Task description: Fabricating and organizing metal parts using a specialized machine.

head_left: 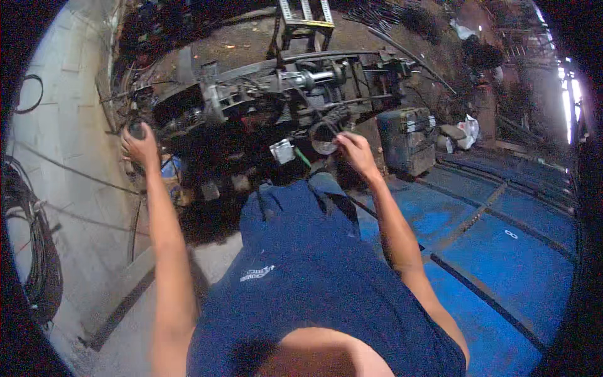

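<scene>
Left hand [141,146] curls around black knob [136,129] at left end of machine [314,78]; right hand [357,154] at machine's front, grip unclear. Toolbox [408,143] stands right of machine, metal stand [308,24] behind, cable coil [39,251] left.

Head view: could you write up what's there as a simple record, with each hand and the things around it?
Left hand: curled around a dark round part
Right hand: fingers together beside a round ring-like part; grip unclear
Ahead: greasy-looking metal machinery
Right: boxy dark case, white bag, blue surface with dark strips
Far left: bundled dark cable
</scene>
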`<state>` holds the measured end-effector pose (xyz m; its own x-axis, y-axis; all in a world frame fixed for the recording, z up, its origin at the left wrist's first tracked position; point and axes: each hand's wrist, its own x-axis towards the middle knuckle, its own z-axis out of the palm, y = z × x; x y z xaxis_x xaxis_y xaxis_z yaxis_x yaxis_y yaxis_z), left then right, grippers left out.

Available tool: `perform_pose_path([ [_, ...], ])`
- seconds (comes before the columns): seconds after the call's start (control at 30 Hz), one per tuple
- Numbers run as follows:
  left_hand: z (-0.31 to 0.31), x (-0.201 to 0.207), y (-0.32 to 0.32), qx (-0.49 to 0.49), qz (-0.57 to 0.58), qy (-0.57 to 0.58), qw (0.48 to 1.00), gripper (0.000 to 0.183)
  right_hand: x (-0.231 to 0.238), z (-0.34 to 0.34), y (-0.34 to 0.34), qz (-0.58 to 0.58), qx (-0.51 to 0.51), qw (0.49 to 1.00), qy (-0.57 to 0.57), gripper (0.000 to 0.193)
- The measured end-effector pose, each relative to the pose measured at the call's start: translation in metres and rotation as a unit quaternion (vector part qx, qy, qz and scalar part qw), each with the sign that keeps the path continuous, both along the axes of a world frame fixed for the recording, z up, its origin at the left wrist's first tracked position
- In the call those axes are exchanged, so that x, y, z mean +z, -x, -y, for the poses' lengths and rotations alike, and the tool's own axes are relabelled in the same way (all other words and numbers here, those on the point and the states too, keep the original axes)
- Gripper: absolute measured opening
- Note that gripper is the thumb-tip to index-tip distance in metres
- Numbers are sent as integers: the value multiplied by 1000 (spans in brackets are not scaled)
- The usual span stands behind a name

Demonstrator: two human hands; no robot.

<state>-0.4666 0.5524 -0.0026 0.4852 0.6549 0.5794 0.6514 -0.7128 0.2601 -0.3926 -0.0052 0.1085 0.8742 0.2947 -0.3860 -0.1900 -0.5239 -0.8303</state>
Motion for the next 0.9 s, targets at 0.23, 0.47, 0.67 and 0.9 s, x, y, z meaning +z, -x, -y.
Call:
perform_pose_path([
  [0.23, 273, -2, 26, -234, -57, 181, 954, 33, -76, 204, 56, 152, -177, 955, 181, 28],
  [0.47, 419, -75, 54, -122, -141, 424, 886, 24, -162, 320, -10, 88, -151, 950, 260, 28],
  [0.67, 478, -120, 63, 31, -159, 693, 703, 36, -208, 320, -119, 124, -160, 960, 196, 26],
  [0.9, 494, -164, 54, 62, -133, 710, 689, 37, -255, 269, -189, 124, -269, 936, 191, 17],
])
